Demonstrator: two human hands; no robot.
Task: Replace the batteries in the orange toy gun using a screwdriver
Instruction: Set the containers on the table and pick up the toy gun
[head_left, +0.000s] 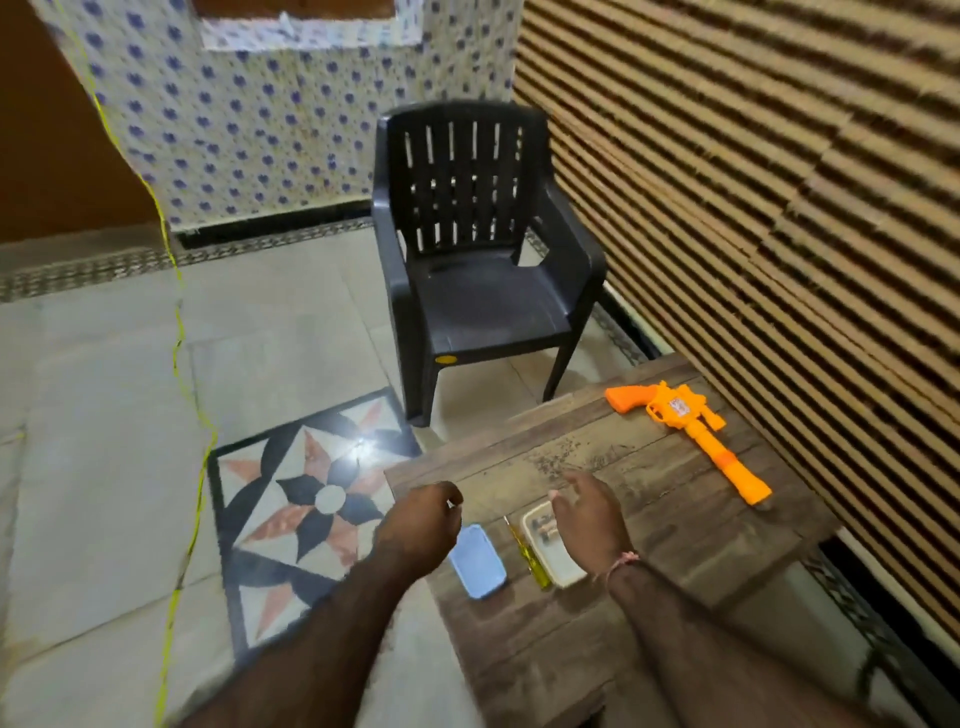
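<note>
The orange toy gun (691, 436) lies flat on the wooden table (649, 613) near the striped wall, grip at the far end. A yellow-handled screwdriver (527, 553) lies between a light blue lid (478, 561) and a small white tray (556, 558) holding batteries (543, 527). My left hand (421, 525) hovers over the table's left edge beside the blue lid, fingers loosely curled, holding nothing. My right hand (587, 514) hangs above the white tray with fingers spread and relaxed, covering part of it.
A black plastic chair (478, 260) stands beyond the table against the striped wall (779, 208). The tiled floor (130, 441) with a star pattern lies to the left. A yellow cord (179, 322) runs down along the floor.
</note>
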